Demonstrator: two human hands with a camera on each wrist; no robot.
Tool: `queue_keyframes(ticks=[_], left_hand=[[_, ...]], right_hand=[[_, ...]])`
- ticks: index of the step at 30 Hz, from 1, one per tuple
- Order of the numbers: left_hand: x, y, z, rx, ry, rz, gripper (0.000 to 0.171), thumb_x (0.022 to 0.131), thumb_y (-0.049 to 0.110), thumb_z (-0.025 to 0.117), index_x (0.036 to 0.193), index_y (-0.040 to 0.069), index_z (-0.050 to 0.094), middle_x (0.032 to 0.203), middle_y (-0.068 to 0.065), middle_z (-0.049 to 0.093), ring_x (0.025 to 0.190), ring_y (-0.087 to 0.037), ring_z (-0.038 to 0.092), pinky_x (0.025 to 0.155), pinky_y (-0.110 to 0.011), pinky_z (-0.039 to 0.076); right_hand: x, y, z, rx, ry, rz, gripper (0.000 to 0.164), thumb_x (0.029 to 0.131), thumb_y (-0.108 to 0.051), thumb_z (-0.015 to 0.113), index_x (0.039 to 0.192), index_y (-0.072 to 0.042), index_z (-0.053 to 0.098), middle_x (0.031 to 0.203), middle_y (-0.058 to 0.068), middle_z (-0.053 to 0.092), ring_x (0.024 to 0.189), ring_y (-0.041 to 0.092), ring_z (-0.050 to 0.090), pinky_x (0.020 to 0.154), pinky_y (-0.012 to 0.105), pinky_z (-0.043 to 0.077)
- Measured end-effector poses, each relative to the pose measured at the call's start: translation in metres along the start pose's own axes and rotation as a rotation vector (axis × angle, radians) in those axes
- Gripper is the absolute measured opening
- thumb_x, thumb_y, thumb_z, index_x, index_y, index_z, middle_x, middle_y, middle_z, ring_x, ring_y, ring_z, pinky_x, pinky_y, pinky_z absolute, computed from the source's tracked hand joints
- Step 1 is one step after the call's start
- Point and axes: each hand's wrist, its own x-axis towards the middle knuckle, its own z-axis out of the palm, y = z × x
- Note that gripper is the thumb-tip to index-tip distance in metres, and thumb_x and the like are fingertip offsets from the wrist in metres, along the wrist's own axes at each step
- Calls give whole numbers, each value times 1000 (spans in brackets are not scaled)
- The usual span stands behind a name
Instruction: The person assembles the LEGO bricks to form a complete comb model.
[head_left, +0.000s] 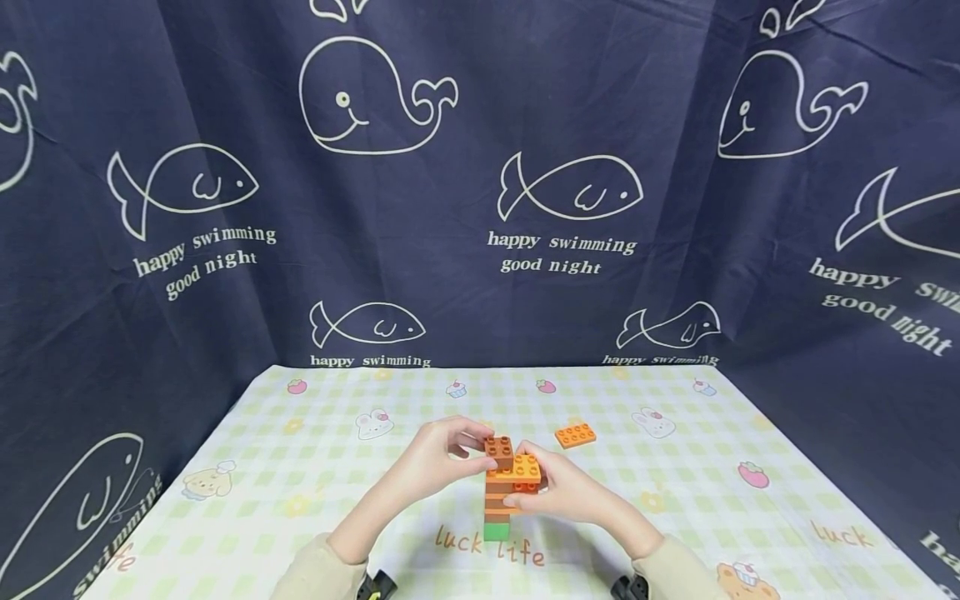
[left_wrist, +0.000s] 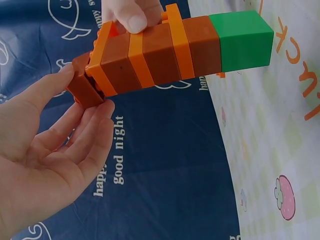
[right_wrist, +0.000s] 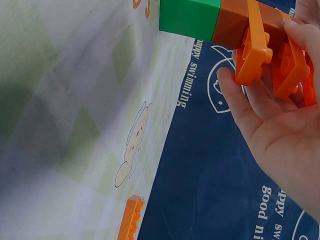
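Observation:
A tower of toy building bricks stands on the table, with a green brick (head_left: pixel 497 532) at its base and brown bricks (left_wrist: pixel 165 52) alternating with thin orange bricks (right_wrist: pixel 255 47) above. The orange layers jut out to the right. At the top, my left hand (head_left: pixel 442 454) pinches a brown brick (head_left: pixel 498 452) between thumb and fingertips. That brick sits slightly tilted on the uppermost orange brick (head_left: pixel 527 467), a dark gap showing along one edge in the left wrist view. My right hand (head_left: pixel 566 487) grips the tower's side, its thumb on the front and its fingers behind the jutting orange bricks.
A loose orange brick (head_left: pixel 576 435) lies on the table behind the right hand. The table wears a green-checked cloth (head_left: pixel 337 467) with printed animals and strawberries. Dark blue curtains (head_left: pixel 480 325) with white fish drawings hang behind it and at both sides.

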Motion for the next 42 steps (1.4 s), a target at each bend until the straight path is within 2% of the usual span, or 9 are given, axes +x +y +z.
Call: queue_keyframes(ticks=[9, 19, 24, 32, 42], left_hand=[[-1, 1, 1, 25, -9, 2, 31, 80, 21, 74, 106, 5, 67, 106, -8, 68, 90, -20, 67, 77, -32, 57], [-1, 2, 1, 68, -33, 4, 29, 81, 21, 74, 106, 7, 67, 106, -5, 68, 89, -17, 67, 73, -22, 54], [0, 2, 2, 80, -33, -4, 30, 81, 23, 74, 105, 7, 66, 105, -5, 68, 91, -18, 67, 76, -24, 54], [0, 0, 9, 18, -8, -30, 30, 79, 22, 76, 101, 6, 61, 106, -7, 67, 89, -20, 68, 78, -27, 56], [-1, -2, 11, -70, -15, -27, 27, 79, 16, 75, 98, 4, 59, 110, -13, 65, 92, -26, 67, 76, -25, 57]], right_hand=[[0, 0, -1, 28, -8, 0, 31, 83, -25, 71, 101, -11, 50, 86, -4, 63, 75, 3, 57, 68, 22, 53], [0, 1, 0, 13, -6, 17, 33, 84, -27, 71, 101, -11, 48, 88, -5, 64, 78, 4, 59, 71, 22, 52], [-1, 0, 0, 9, -4, 6, 32, 84, -26, 71, 101, -10, 48, 88, -5, 64, 77, 3, 58, 70, 21, 52], [0, 2, 1, 9, 1, -10, 31, 83, -26, 71, 97, -12, 48, 78, -6, 56, 67, 0, 51, 59, 21, 50], [0, 2, 1, 13, 3, -25, 30, 83, -24, 71, 98, -12, 48, 80, -5, 60, 68, 1, 54, 61, 21, 51]])
